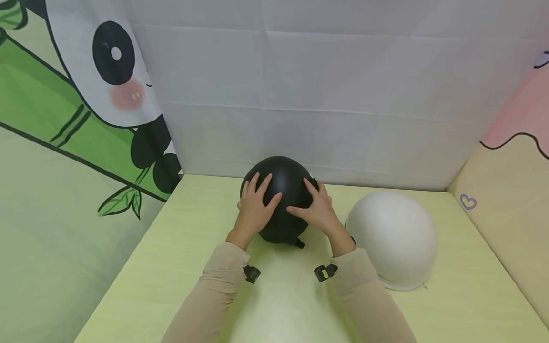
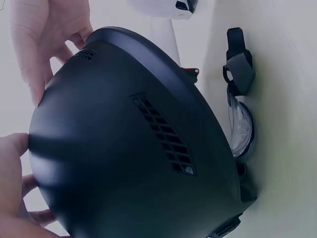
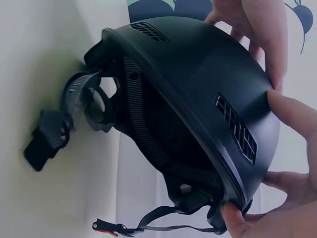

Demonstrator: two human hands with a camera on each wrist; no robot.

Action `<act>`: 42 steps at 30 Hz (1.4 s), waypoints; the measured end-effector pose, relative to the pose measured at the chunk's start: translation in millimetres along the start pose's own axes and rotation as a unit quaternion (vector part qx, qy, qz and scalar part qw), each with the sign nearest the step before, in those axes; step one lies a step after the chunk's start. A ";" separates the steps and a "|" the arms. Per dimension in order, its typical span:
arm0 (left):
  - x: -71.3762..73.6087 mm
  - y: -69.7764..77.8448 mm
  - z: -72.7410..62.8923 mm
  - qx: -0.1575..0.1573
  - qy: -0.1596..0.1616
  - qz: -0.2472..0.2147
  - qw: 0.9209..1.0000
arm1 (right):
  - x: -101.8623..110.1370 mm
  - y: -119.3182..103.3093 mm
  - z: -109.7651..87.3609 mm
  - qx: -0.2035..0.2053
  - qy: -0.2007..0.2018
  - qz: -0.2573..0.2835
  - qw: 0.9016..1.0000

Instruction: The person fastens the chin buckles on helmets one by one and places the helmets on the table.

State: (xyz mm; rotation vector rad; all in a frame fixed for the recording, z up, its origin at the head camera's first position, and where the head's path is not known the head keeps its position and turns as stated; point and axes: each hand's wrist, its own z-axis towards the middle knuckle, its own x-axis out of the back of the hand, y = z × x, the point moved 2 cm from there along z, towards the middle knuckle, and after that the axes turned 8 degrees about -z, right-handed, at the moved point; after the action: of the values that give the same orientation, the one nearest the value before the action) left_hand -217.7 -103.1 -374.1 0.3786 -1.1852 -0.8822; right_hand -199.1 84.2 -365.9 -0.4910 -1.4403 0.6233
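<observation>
Both hands hold a black helmet (image 1: 283,174) near the back of the table. My left hand (image 1: 254,209) grips its left side with spread fingers and thumb. On the opposite side, my right hand (image 1: 316,208) has its thumb on the shell and fingers curled toward the rim (image 3: 193,126). The helmet is tilted, so the right wrist view looks into its padded inside. Slotted vents (image 2: 166,136) show on the shell. A chin strap's black buckle (image 3: 44,139) dangles below the rim, and another strap ends in a red-and-black clip (image 3: 106,227).
A white helmet (image 1: 392,238) sits dome up on the table (image 1: 171,267), close to my right forearm. Behind the table hangs a white cloth (image 1: 321,95). Printed panels (image 1: 51,200) stand along both sides.
</observation>
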 end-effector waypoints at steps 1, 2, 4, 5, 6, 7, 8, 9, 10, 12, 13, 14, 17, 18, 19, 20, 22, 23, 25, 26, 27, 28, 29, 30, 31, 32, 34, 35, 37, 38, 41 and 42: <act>0.3 0.0 -0.4 0.002 0.002 -0.002 1.000 | 0.9 -0.7 -0.1 0.001 0.002 -0.002 1.000; 0.4 -0.2 -0.7 0.004 0.003 -0.003 1.000 | 1.6 -1.3 -0.2 0.001 0.003 -0.004 1.000; 0.6 -0.2 -1.3 0.007 0.006 -0.009 1.000 | 3.0 -2.1 -0.1 0.004 0.004 -0.008 1.000; 0.6 -0.3 -1.5 0.008 0.007 -0.012 1.000 | 3.6 -2.5 0.0 0.004 0.004 -0.009 1.000; 0.7 -0.5 -1.5 0.008 0.008 -0.015 1.000 | 3.9 -2.7 0.2 0.004 0.005 -0.010 1.000; 0.8 -0.5 -1.6 0.010 0.009 -0.019 1.000 | 4.2 -2.8 0.5 0.005 0.006 -0.011 1.000; 0.9 -0.6 -1.7 0.011 0.008 -0.023 1.000 | 4.5 -3.1 0.7 0.007 0.006 -0.013 1.000; 1.1 -0.8 -1.8 0.013 0.009 -0.028 0.999 | 4.8 -3.4 1.0 0.008 0.008 -0.013 1.000; 1.3 -0.9 -1.8 0.015 0.009 -0.032 0.999 | 4.9 -3.8 1.0 0.009 0.009 -0.014 1.000; 2.0 -1.1 -2.5 0.020 0.008 -0.040 0.999 | 5.3 -5.3 1.2 0.013 0.012 -0.014 1.000; 2.5 -1.1 -3.0 0.023 0.008 -0.044 0.999 | 5.6 -6.3 1.0 0.014 0.013 -0.014 1.000; 2.9 -1.3 -3.4 0.025 0.008 -0.048 0.998 | 5.8 -7.4 0.8 0.016 0.015 -0.014 1.000; 4.2 -1.8 -4.6 0.031 0.009 -0.056 0.998 | 6.6 -10.8 0.1 0.022 0.020 -0.016 0.999; 4.6 -2.0 -4.9 0.032 0.010 -0.058 0.998 | 6.7 -11.8 -0.1 0.023 0.021 -0.015 0.999; 4.6 -2.7 -5.0 0.034 0.011 -0.061 0.998 | 6.9 -12.8 -0.4 0.025 0.022 -0.016 0.999; 5.0 -2.9 -5.1 0.037 0.012 -0.064 0.997 | 7.1 -14.0 -0.7 0.027 0.024 -0.016 0.999; 5.6 -3.6 -5.4 0.041 0.014 -0.070 0.997 | 7.3 -16.1 -1.1 0.030 0.028 -0.015 0.999; 6.1 -4.0 -5.5 0.044 0.015 -0.074 0.996 | 7.2 -17.0 -1.2 0.032 0.031 -0.014 0.999; 7.7 -4.7 -5.7 0.047 0.017 -0.088 0.995 | 6.6 -18.8 -0.5 0.037 0.036 -0.016 0.999; 8.8 -5.0 -5.9 0.049 0.016 -0.095 0.994 | 6.1 -20.0 -0.1 0.040 0.038 -0.015 0.998; 9.7 -5.7 -6.0 0.050 0.016 -0.102 0.993 | 5.5 -21.1 0.4 0.042 0.039 -0.014 0.998; 10.3 -6.0 -5.8 0.052 0.015 -0.109 0.993 | 5.4 -21.8 0.9 0.045 0.041 -0.011 0.998; 10.9 -6.2 -5.7 0.053 0.014 -0.116 0.992 | 5.3 -22.6 1.2 0.047 0.042 -0.009 0.998; 11.4 -6.4 -5.6 0.054 0.013 -0.120 0.991 | 5.2 -23.4 1.5 0.048 0.042 -0.007 0.998; 11.8 -6.8 -5.4 0.056 0.011 -0.123 0.991 | 5.1 -24.2 1.6 0.049 0.043 -0.004 0.998; 12.0 -7.3 -5.1 0.057 0.009 -0.124 0.991 | 5.2 -25.1 1.3 0.049 0.043 -0.001 0.998; 12.3 -7.9 -4.5 0.060 0.009 -0.123 0.991 | 4.9 -25.5 1.6 0.051 0.042 -0.001 0.998; 12.4 -8.3 -4.2 0.060 0.008 -0.121 0.991 | 4.7 -25.6 1.5 0.051 0.041 -0.001 0.998; 12.4 -8.8 -3.2 0.060 0.008 -0.117 0.991 | 4.1 -25.2 1.6 0.051 0.040 -0.002 0.998; 12.4 -8.8 -2.7 0.058 0.008 -0.114 0.992 | 3.7 -24.8 1.7 0.051 0.039 -0.003 0.998; 12.7 -7.0 -0.4 0.053 0.008 -0.104 0.993 | 3.0 -24.4 1.6 0.052 0.041 -0.001 0.998; 12.9 -5.8 0.7 0.051 0.007 -0.099 0.994 | 2.6 -24.2 2.0 0.053 0.042 0.000 0.998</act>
State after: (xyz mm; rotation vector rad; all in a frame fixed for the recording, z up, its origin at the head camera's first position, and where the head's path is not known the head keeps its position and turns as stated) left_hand -219.3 -116.4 -369.5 0.5919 -1.1969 -0.9913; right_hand -198.7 67.7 -348.0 -0.4279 -1.3205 0.6673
